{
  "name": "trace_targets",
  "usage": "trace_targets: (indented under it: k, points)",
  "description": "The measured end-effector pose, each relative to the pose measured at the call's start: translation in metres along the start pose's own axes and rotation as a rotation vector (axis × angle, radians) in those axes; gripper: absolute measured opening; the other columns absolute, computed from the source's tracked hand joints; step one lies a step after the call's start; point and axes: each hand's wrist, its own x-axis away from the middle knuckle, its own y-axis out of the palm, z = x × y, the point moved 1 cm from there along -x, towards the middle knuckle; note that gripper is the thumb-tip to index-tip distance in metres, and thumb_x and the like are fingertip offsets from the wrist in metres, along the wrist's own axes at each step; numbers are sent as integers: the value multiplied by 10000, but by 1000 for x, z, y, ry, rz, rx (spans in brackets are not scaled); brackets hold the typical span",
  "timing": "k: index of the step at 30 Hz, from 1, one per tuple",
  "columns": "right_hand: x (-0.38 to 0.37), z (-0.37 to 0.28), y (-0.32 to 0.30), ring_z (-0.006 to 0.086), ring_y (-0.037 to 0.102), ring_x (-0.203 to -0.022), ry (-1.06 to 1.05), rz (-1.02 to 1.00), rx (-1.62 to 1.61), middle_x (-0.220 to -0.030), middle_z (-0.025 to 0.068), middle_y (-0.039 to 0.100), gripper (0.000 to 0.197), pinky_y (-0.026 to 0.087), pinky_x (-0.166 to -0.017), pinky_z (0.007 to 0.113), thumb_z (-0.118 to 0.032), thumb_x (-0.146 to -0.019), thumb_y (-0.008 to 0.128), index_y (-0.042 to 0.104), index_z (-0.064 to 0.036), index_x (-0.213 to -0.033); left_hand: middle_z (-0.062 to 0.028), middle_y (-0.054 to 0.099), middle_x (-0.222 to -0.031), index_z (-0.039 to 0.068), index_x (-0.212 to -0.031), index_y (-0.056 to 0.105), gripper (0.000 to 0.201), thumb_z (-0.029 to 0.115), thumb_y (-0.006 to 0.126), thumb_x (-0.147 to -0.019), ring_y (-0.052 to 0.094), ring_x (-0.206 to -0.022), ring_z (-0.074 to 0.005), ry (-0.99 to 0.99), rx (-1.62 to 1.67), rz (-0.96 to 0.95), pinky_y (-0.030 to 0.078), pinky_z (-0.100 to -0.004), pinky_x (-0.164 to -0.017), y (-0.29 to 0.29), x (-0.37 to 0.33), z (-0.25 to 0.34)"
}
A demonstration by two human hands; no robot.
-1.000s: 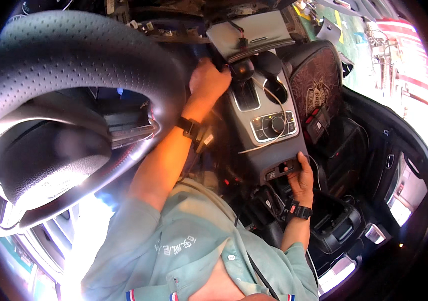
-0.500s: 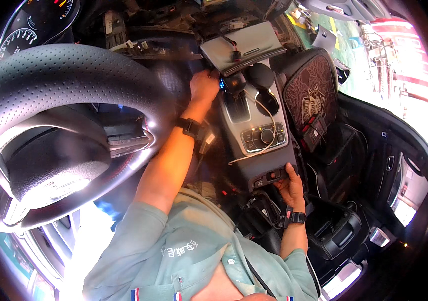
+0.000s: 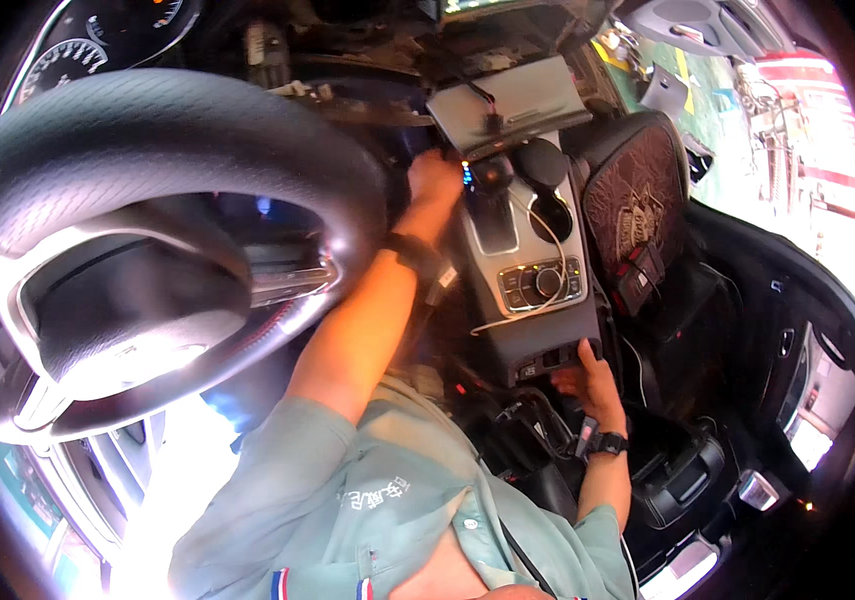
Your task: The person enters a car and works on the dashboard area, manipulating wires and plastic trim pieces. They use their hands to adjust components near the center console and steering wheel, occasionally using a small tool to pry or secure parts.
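A silver and black centre console panel (image 3: 496, 290) lies ahead of me, with a gear lever (image 3: 492, 173), cup holders and a round control knob (image 3: 548, 282) on it. My left hand (image 3: 435, 180) is curled against its left edge beside the lever; its fingertips are out of sight. At the rear right corner, my right hand (image 3: 592, 388) has its thumb up along the edge and its fingers below the panel's end. A thin pale cable (image 3: 559, 250) loops over the panel. Wires and dark parts show beneath its rear end.
The steering wheel (image 3: 177, 110) fills the left side, close to my left arm. A loose grey trim piece (image 3: 512, 105) is tilted up at the console's front. On the right are the patterned passenger seat (image 3: 635, 195) with a dark device (image 3: 637, 278), and a black armrest box (image 3: 682, 480).
The whole view has shifted, so the console and both hands sit farther right and slightly lower. Against the panel, both hands keep about the same places.
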Motion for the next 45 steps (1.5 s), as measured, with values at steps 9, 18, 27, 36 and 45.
trace_targets:
  k: [9,18,27,36,45]
  points:
    - [92,-97,58,100,588,-619,-707,201,621,-678,80,664,239,468,-575,266,-167,-953,619,631,31,-820,-175,670,-1125,-18,-1218,578,387,286,570,-979,651,-1045,-247,310,93,-126,493,-355,-919,-113,138,-6]
    - [44,-196,276,331,635,-871,-1944,186,747,-923,142,668,225,507,-753,387,-145,-805,703,619,-31,-980,-140,679,-1071,62,-1258,580,351,272,583,-976,670,-991,-232,61,11,-537,518,-339,-845,-276,262,-74]
    - [17,-212,369,346,640,-961,-1922,48,580,-1042,175,669,372,501,-864,415,-240,-827,726,639,-27,-1118,-183,606,-1250,-41,-1268,550,339,85,540,-953,579,-1162,-267,-102,435,166,498,-346,-905,-436,333,-151]
    - [16,-203,361,342,638,-972,-1816,-51,549,-1051,172,667,372,498,-872,416,-234,-821,726,637,-30,-1120,-173,578,-1106,-38,-1393,374,738,374,679,-863,569,-977,-278,509,873,459,457,-395,-892,-467,296,-71]
    - [9,-200,356,338,635,-984,-1752,-102,571,-1059,169,664,372,494,-880,416,-227,-816,725,636,-33,-1121,-140,664,-863,-101,-1183,549,526,-63,561,-659,670,-734,-239,325,760,623,546,-313,-702,-461,294,-60]
